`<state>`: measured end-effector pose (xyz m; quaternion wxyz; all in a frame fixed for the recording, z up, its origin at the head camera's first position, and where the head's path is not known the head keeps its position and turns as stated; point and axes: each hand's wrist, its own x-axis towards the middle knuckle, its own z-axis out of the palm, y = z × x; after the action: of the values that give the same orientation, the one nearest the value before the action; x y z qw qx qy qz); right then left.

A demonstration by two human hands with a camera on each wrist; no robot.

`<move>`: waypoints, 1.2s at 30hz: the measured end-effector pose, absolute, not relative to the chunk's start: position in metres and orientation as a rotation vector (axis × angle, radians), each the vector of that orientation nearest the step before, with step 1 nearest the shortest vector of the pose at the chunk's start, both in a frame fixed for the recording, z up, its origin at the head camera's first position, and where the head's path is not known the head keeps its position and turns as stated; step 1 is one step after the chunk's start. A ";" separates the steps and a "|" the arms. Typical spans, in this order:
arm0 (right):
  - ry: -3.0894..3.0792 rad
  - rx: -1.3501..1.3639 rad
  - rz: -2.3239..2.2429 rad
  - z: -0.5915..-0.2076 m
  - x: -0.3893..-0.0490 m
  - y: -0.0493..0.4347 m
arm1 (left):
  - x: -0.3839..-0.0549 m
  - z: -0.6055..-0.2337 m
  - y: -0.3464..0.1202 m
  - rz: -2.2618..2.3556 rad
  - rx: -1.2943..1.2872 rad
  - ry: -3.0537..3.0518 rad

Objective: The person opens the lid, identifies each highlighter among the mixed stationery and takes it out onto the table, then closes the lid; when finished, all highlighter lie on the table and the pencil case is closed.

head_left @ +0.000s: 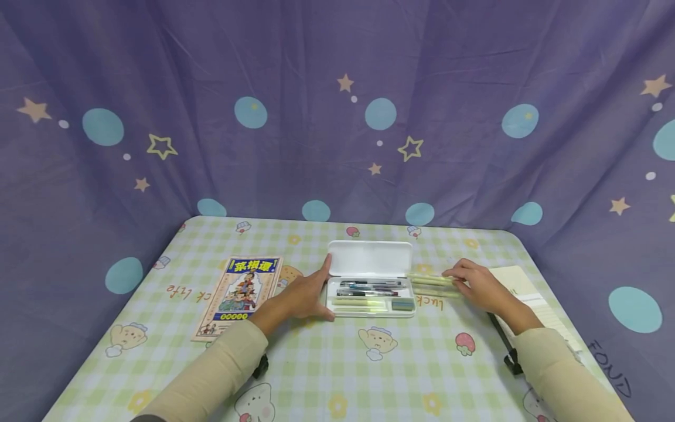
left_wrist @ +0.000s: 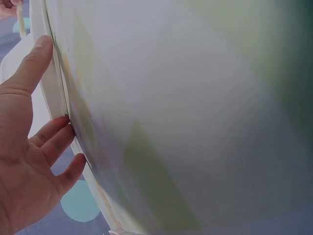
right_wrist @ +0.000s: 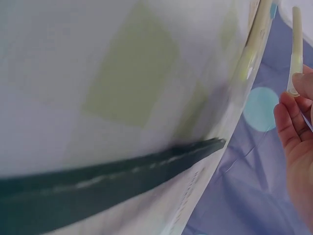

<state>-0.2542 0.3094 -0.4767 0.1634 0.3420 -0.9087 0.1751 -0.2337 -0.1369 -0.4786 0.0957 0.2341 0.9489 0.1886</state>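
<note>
A white pencil case [head_left: 370, 258] lies with its lid raised in the middle of the table. Inside are several dark and clear pens [head_left: 369, 286], pale yellow pens [head_left: 358, 302] and a small blue-grey block [head_left: 402, 305]. My left hand [head_left: 304, 293] rests against the case's left side, thumb and fingers spread; the left wrist view shows those fingers [left_wrist: 58, 142] extended along the edge. To the right of the case, my right hand [head_left: 479, 287] pinches a pale yellow pen [right_wrist: 296, 44] by one end. Another pale yellow pen [right_wrist: 255, 39] lies on the table beneath it.
A book with an illustrated cover [head_left: 239, 296] lies left of the case. At the right lies a notebook [head_left: 543, 313], partly under my right arm, with a dark strip [right_wrist: 112, 178] beside it. A purple curtain [head_left: 316, 170] hangs behind the checked table.
</note>
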 end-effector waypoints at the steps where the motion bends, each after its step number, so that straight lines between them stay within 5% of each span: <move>1: -2.604 0.961 0.496 -0.478 -0.255 0.311 | -0.234 -0.479 -0.137 0.561 0.696 2.815; 36: -2.826 0.879 0.456 -0.491 -0.270 0.322 | -0.231 -0.476 -0.137 0.555 0.689 2.815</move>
<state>-0.2698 0.3217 -0.4915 0.0736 0.2927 -0.9412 0.1520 -0.2313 -0.1372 -0.4762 0.0952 0.2324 0.9497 0.1871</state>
